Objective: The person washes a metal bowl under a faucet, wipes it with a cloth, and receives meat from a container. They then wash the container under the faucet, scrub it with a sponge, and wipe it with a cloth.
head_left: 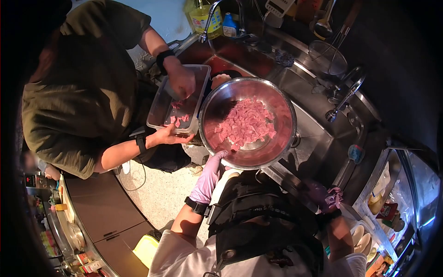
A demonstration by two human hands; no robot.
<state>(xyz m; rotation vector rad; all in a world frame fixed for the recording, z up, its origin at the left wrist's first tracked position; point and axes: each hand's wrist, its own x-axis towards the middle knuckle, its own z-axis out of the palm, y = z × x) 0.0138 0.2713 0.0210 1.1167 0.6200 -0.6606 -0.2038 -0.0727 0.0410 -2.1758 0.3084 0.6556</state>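
A large steel bowl (285, 111) of small pieces of raw pink meat (247, 122) is in front of me, over the sink's near left side. My left hand (213, 168), in a pink-purple glove, grips the bowl's near-left rim. My right hand (320, 196), gloved too, is low by the sink's front edge in deep shadow; its fingers cannot be made out. Just left of the bowl a co-worker's hand (168, 136) supports a clear plastic container (159, 108) with a few meat pieces in it. The co-worker's other hand (183, 83) is inside that container.
Steel sink basins (309, 127) extend behind and right of the bowl, with faucets (344, 99) along the back. A blue bottle (230, 25) and a strainer (328, 57) are at the back. Brown cabinets (104, 203) line the left; an open bin of packages (387, 203) is at right.
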